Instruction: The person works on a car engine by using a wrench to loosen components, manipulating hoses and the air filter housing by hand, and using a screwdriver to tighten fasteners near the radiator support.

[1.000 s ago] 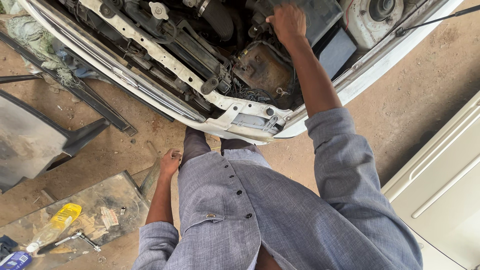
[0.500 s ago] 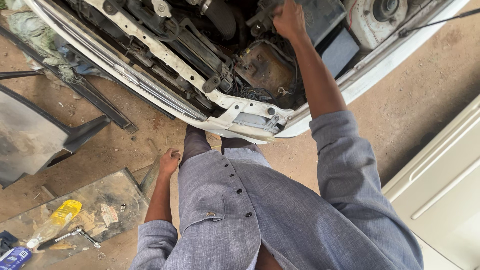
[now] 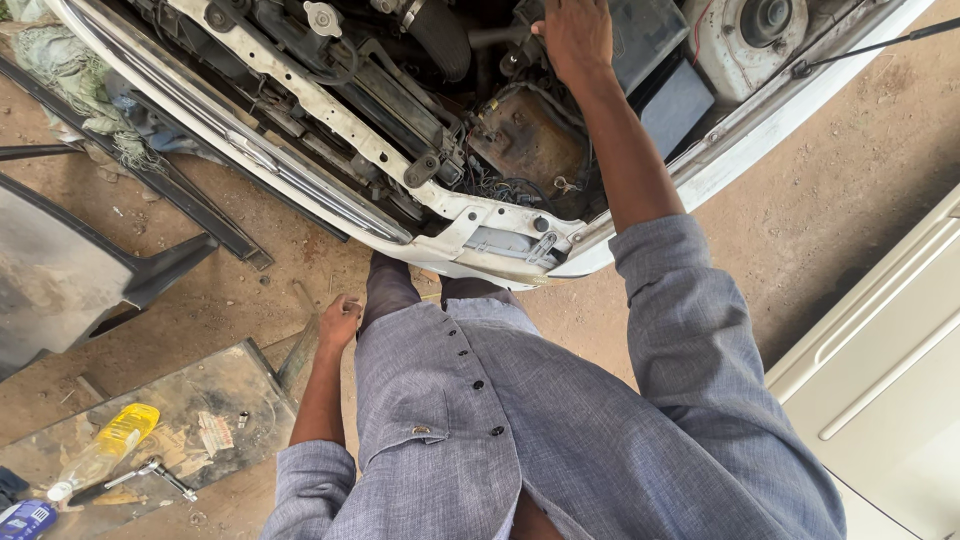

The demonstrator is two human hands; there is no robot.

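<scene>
Deep in the open engine bay (image 3: 520,130), the right hand (image 3: 575,35) rests spread over a dark part beside the battery (image 3: 655,30), gripping nothing clearly. The left hand (image 3: 338,322) hangs loosely curled, empty, by the thigh. The 1 ratchet wrench (image 3: 135,478) lies unused on the ground panel (image 3: 200,400), so work looks early.

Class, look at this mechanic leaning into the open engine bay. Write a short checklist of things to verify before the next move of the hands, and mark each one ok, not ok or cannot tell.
1. Right hand reaches the parts deep in the engine bay: ok.
2. Right hand has a firm grip on something: cannot tell, its fingers are hidden behind it.
3. Left hand is free: cannot tell, it hangs by the thigh, loosely curled.
4. Wrench within reach: not ok, it lies on the board on the ground, away from both hands.
5. Yellow bottle out from underfoot: ok, it lies on the same board.
</scene>
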